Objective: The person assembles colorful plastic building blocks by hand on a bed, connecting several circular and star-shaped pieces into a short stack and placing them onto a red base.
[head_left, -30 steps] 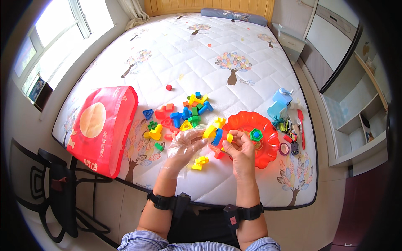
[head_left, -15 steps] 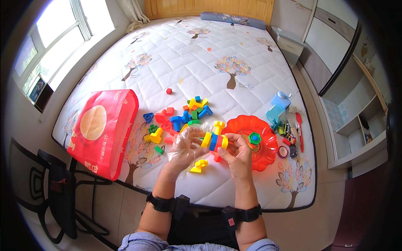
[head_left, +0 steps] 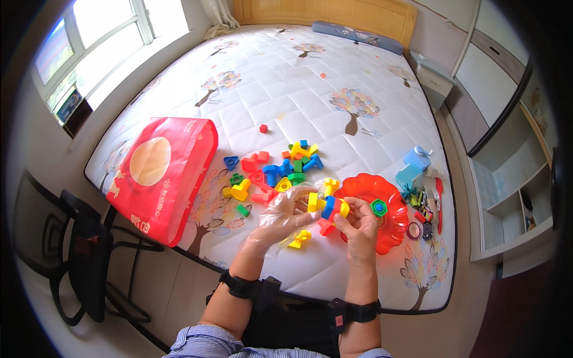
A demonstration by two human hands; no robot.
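To your left, a flat red rectangular gift bag [head_left: 162, 176] with a large pale gold circle on its face lies at the mattress edge, overhanging slightly. On the window sill at far left stands a small dark framed card [head_left: 70, 102]; details unclear.

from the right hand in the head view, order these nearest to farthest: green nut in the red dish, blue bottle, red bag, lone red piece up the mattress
From the right hand:
1. Green nut, just right of it, in the red dish.
2. Blue bottle, up and right, near the mattress edge.
3. Lone red piece, up and left.
4. Red bag, far left.
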